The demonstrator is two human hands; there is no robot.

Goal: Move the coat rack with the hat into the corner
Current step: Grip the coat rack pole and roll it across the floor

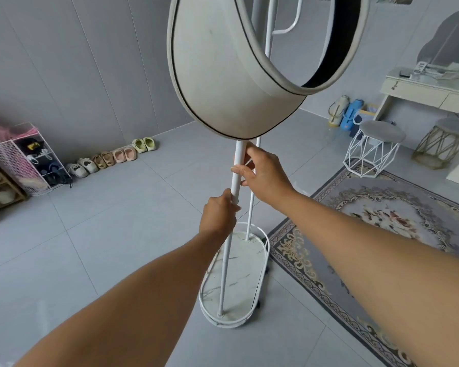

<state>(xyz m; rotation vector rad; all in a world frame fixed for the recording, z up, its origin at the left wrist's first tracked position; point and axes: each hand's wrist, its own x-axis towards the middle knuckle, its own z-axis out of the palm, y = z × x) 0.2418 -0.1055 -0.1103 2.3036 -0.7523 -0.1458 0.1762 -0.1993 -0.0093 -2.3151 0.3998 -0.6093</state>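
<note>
A white metal coat rack [224, 282] with two thin poles rises from an oval marble-patterned base [235, 283] on small black wheels. A pale grey sun visor hat [223, 75] with a dark-edged brim hangs from its upper part and hides the top of the poles. My left hand [219, 211] is closed around the nearer pole. My right hand [263, 172] grips the same pole a little higher, just under the hat. The base stands on grey floor tiles, touching the rug's edge.
A patterned grey rug [382, 229] lies to the right, with two wire-frame stools [374, 152] and a dressing table [429, 94] beyond it. Several pairs of shoes [112, 158] line the far wall. A shoe shelf and wire basket [24, 160] stand at left. Open grey tiles [104, 221] stretch toward the room's corner [188, 120].
</note>
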